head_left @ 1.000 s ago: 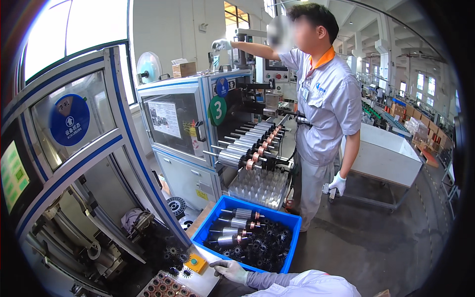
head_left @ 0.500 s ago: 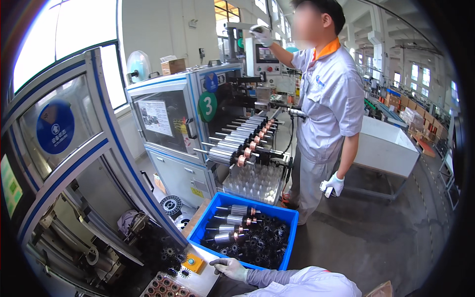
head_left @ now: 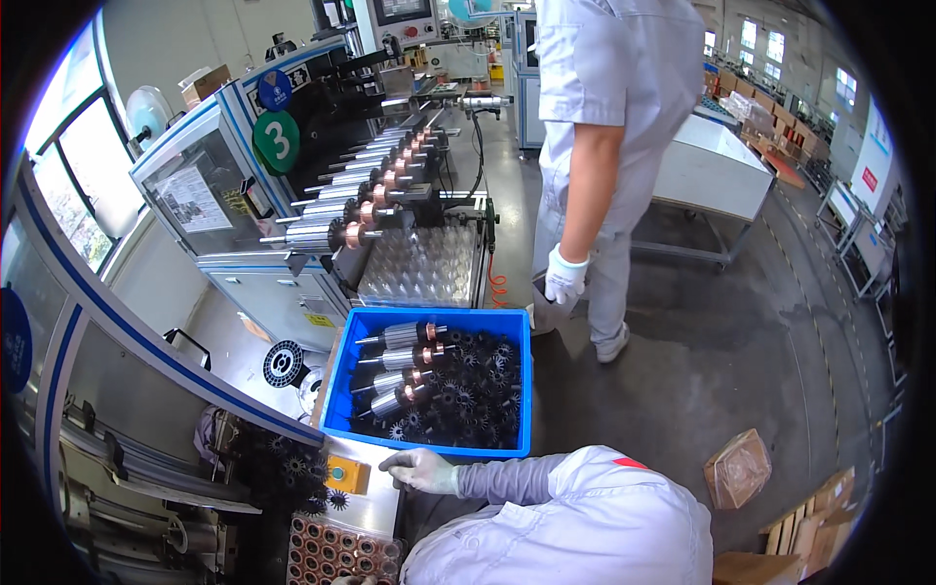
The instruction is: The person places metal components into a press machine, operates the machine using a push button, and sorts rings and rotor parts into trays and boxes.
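Note:
My right hand, in a white glove with a grey sleeve, lies on the metal machine top just below the blue crate. Its fingers are spread and point left toward a yellow button box, with nothing in them. The crate holds three or more motor rotors with copper ends, lying on a heap of black fan wheels. Only a sliver of my left hand shows at the lower edge, over a tray of copper rings.
A co-worker in grey stands right of the crate, one gloved hand hanging down. A rack of rotors juts from the blue-and-white machine above a clear plastic tray. More black fan wheels lie at left. A white table stands behind.
The view has tipped down and drawn closer, so the co-worker's head has left the picture. My right hand stays by the yellow button box.

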### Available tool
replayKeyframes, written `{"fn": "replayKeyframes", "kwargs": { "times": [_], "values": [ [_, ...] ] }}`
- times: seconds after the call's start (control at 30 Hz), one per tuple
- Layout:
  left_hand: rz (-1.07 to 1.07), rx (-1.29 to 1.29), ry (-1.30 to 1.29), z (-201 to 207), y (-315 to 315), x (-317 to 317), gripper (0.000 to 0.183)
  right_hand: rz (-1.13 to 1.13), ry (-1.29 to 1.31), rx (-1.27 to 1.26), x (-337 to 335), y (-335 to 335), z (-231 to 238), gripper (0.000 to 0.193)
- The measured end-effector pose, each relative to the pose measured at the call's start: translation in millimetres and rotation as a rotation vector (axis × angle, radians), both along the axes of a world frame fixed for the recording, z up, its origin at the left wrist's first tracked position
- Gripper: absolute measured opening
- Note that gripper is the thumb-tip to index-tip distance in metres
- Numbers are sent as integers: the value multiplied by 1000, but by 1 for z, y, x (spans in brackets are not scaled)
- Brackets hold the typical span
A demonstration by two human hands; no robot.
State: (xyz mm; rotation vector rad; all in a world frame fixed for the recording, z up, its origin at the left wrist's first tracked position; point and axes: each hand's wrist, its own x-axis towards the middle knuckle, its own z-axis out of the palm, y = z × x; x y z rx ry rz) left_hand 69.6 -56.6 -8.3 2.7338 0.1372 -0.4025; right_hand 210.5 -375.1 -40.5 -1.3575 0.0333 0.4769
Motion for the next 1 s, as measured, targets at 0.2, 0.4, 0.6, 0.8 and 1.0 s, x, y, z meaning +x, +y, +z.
{"fn": "replayKeyframes", "kwargs": {
  "times": [0.2,0.4,0.6,0.8,1.0],
  "values": [
    [-188,85,-178,19,-14,-12,37,-26,23,53,0,-3,1,28],
    [-119,46,55,27,-14,3,40,22,27,25,-1,-3,10,30],
    [-9,10,112,10,1,11,43,10,-1,63,-2,-5,4,29],
    [-22,11,-84,9,-4,-3,43,-25,-20,50,-1,-5,-1,28],
    [-81,-29,-191,12,-7,-10,40,33,-22,29,0,0,6,29]
  ]
}}
